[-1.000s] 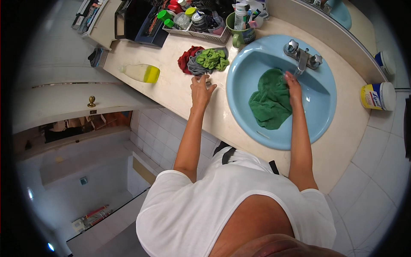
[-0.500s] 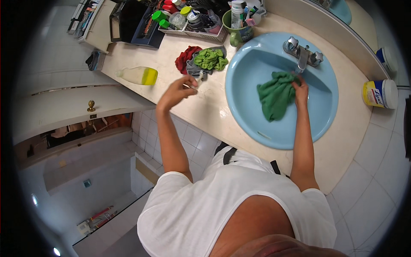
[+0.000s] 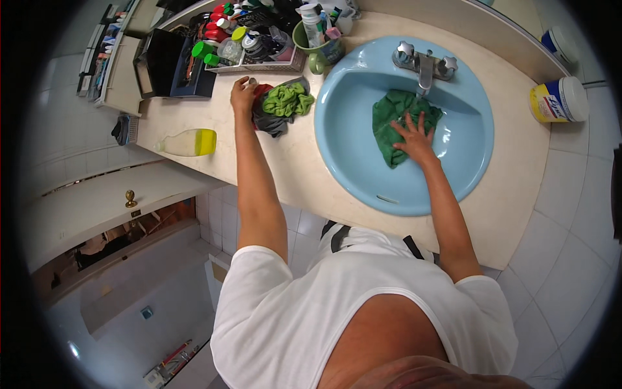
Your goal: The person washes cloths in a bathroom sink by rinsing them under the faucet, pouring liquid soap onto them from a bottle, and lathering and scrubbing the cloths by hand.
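My right hand lies with its fingers spread on a wet-looking dark green cloth in the blue washbasin. The cloth is spread below the tap. My left hand is at the far side of the counter, its fingers pinched around a small pale thing too small to name. Beside that hand lies a heap of cloths: a light green cloth on top, a grey cloth under it, and a red cloth mostly hidden.
A bottle of yellow liquid lies on the counter at the left. Behind stand a basket of toiletries, a green mug with tubes and brushes, and a dark box. A white-and-yellow tub stands at the right.
My left hand has reached away from me, past the cloth heap, with the small pale thing. My right hand has let go of the green cloth's edge and now lies spread over it.
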A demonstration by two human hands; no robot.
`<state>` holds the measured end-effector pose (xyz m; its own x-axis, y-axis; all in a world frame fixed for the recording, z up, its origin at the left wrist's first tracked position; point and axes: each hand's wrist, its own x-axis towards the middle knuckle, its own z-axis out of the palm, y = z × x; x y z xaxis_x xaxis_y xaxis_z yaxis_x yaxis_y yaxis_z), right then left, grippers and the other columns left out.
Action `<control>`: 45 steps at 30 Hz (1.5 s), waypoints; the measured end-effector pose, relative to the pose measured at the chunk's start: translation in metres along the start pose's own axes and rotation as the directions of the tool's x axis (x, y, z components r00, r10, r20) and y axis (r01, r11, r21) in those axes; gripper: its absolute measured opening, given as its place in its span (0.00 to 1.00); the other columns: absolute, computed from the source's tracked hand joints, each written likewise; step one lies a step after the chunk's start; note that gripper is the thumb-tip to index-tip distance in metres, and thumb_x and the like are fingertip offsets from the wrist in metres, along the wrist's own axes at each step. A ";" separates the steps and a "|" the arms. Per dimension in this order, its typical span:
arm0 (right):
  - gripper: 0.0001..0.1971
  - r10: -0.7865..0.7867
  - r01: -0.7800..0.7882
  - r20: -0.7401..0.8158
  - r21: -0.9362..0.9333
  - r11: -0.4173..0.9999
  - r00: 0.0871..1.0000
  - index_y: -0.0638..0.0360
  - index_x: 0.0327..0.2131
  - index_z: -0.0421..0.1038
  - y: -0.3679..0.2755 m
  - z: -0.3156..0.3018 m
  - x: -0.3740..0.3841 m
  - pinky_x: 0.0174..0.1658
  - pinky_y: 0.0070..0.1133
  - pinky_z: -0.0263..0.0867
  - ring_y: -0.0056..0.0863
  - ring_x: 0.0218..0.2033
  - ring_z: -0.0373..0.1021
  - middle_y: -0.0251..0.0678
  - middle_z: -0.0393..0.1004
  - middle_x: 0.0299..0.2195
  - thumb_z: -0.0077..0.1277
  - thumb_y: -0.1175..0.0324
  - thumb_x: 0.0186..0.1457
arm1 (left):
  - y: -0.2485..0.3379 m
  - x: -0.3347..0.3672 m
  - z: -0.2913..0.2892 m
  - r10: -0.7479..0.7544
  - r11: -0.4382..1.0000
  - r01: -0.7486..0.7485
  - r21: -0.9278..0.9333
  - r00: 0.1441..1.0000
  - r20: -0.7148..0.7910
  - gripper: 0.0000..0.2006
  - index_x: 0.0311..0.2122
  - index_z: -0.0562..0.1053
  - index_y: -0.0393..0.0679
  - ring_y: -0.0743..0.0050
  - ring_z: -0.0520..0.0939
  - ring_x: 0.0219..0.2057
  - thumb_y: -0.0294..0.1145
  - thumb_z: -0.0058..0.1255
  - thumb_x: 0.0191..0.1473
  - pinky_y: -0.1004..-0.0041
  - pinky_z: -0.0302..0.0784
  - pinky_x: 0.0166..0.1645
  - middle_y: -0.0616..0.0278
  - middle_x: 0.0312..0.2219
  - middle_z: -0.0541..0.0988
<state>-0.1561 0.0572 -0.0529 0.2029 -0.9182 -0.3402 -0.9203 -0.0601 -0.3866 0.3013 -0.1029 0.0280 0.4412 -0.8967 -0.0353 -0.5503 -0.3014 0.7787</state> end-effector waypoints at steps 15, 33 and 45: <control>0.12 0.340 0.077 -0.141 0.978 0.195 0.930 0.61 0.39 0.69 0.072 -0.005 0.044 0.43 0.22 0.62 0.28 0.40 0.66 0.37 0.71 0.38 0.51 0.67 0.51 | 0.117 -0.206 0.188 0.009 0.877 0.399 -0.270 0.546 0.838 0.30 0.55 0.61 0.49 0.63 0.67 0.52 0.59 0.40 0.53 0.54 0.64 0.52 0.61 0.52 0.65; 0.33 0.414 0.178 0.237 0.642 -0.746 0.879 0.54 0.54 0.57 0.015 -0.026 -0.007 0.54 0.43 0.54 0.36 0.55 0.57 0.41 0.61 0.51 0.36 0.39 0.54 | 0.164 -0.262 0.285 0.275 0.932 -0.152 -0.330 0.889 0.367 0.13 0.33 0.68 0.38 0.43 0.74 0.33 0.35 0.53 0.45 0.61 0.69 0.37 0.45 0.30 0.73; 0.10 0.716 0.482 -0.122 0.814 -0.325 0.687 0.63 0.35 0.69 0.006 -0.017 0.047 0.36 0.22 0.65 0.25 0.31 0.68 0.33 0.71 0.31 0.50 0.67 0.52 | 0.161 -0.255 0.272 0.029 0.949 0.145 -0.279 0.843 0.537 0.19 0.32 0.72 0.37 0.51 0.75 0.28 0.47 0.45 0.53 0.66 0.70 0.35 0.45 0.30 0.75</control>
<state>-0.1579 0.0067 -0.0572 -0.5603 -0.7219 -0.4061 0.6687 -0.1049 -0.7361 -0.0923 -0.0113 -0.0080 -0.0246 -0.9389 -0.3434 -0.2606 -0.3256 0.9089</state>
